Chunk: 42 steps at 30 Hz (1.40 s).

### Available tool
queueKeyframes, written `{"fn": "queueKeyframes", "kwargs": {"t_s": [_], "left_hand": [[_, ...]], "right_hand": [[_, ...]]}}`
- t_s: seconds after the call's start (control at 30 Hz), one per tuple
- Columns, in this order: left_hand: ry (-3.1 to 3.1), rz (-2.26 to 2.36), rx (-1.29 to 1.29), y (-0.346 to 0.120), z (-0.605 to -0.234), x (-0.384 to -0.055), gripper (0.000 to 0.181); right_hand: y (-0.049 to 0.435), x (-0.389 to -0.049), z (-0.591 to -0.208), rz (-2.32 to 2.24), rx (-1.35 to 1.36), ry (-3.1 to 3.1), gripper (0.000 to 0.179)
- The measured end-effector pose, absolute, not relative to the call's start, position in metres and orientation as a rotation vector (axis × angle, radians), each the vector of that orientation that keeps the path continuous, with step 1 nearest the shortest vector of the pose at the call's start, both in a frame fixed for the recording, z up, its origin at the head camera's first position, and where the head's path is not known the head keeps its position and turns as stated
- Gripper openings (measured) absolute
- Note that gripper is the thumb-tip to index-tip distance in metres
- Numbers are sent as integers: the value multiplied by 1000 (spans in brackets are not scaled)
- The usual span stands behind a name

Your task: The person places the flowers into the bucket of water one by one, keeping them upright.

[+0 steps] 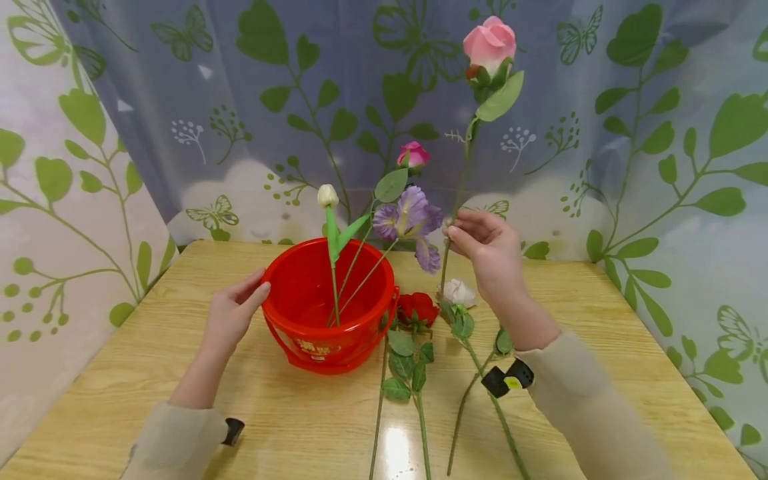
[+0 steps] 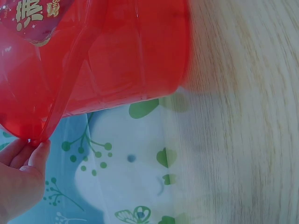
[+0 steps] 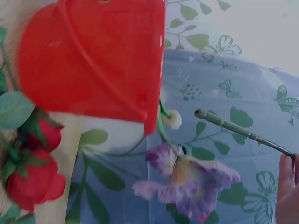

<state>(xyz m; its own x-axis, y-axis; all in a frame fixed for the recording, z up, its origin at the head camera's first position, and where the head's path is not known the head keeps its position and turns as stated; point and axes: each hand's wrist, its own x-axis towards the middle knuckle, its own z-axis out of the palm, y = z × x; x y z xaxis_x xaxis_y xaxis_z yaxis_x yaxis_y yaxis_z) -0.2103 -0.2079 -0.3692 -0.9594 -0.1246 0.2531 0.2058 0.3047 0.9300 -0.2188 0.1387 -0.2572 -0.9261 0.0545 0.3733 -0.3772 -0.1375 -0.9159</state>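
My left hand (image 1: 231, 317) pinches the rim of a red plastic bucket (image 1: 360, 347) between thumb and fingers; the left wrist view shows the same grip from the side. Standing in the bucket are a white tulip (image 1: 327, 195), a purple iris (image 1: 414, 217) and a small deep-pink rose (image 1: 414, 155), their stems leaning. To the bucket's right, my right hand (image 1: 495, 260) holds a long-stemmed light pink rose (image 1: 491, 48) upright by its stem, above the table. In the right wrist view the bare lower end of that stem (image 3: 243, 132) sticks out past the fingertips.
On the wooden table (image 1: 312, 427), right of the bucket, lie a red rose (image 1: 418, 309), a pale white rose (image 1: 459, 293) and other green stems, some crossing. A patterned curtain (image 1: 336, 100) hangs behind the table's far edge. Black straps with small devices sit at both wrists.
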Motion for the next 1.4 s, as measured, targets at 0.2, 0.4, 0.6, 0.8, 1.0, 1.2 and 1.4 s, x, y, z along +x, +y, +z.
{"fn": "queueKeyframes", "kwargs": {"t_s": [0.2, 0.4, 0.6, 0.8, 1.0, 1.2, 1.4], "left_hand": [[-2303, -1690, -74, -208, -369, -211, 49], [-2302, -1667, -99, -208, -369, -211, 48], [-2301, -1648, -122, -207, -369, -212, 46], [-2307, -1639, -126, -207, -369, -212, 47], [-2316, -1639, -121, -207, -369, -212, 47], [-2316, -1632, -120, -208, -369, -211, 47], [-2321, -1624, -114, -209, -369, -210, 46]], "right_hand": [[115, -225, -255, 2180, 399, -1748, 21], [95, -229, -254, 2239, 430, -1700, 22], [77, -231, -254, 2314, 475, -1635, 19], [62, -236, -259, 2302, 483, -1652, 18], [50, -239, -269, 2302, 532, -1669, 19], [42, -242, -285, 2265, 557, -1826, 23], [34, -242, -303, 2057, 585, -2107, 21]]}}
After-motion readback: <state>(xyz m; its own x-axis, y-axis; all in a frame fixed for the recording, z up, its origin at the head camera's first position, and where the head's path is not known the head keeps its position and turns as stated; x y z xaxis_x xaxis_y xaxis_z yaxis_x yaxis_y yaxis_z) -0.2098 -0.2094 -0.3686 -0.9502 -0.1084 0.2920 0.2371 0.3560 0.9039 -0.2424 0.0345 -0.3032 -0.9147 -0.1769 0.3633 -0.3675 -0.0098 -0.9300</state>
